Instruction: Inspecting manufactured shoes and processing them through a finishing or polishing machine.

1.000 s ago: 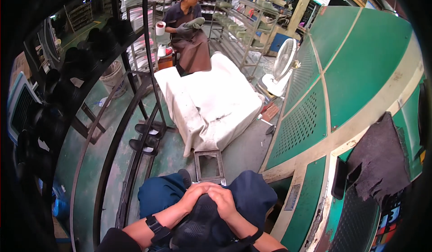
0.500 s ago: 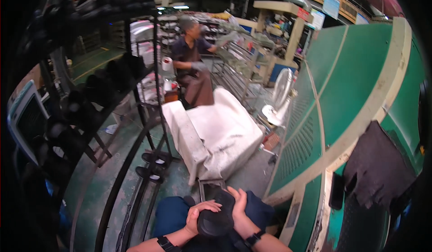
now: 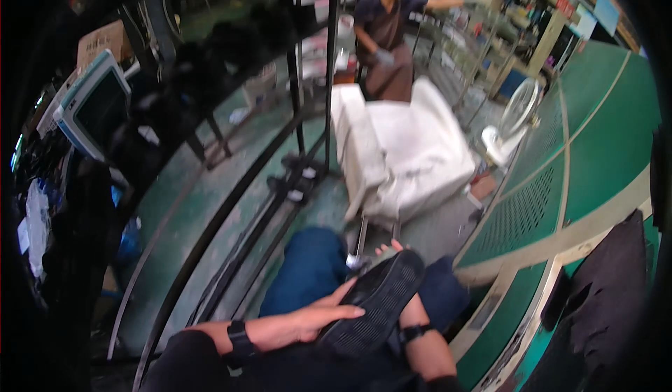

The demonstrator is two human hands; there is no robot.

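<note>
A black shoe (image 3: 381, 301) is tilted in front of my lap, its ridged sole turned toward me. My left hand (image 3: 325, 316) grips it from the left, the thumb lying across the sole's edge. Behind the shoe is my right hand (image 3: 392, 247); its fingertips stretch out past the upper edge, slightly apart. The shoe covers the palm, so I cannot tell whether that hand touches it. Dark bands circle both wrists.
A white-draped chair-like piece (image 3: 420, 154) stands ahead, with a person in a brown apron (image 3: 388, 63) behind it. On the left is a dark metal rack (image 3: 210, 252) with black shoes. A white fan (image 3: 514, 115) stands beside green panels (image 3: 609, 119) at right.
The shoe has tilted and turned so its sole faces me. My left hand now grips its side, and my right hand has gone behind it. The view has swung left and down.
</note>
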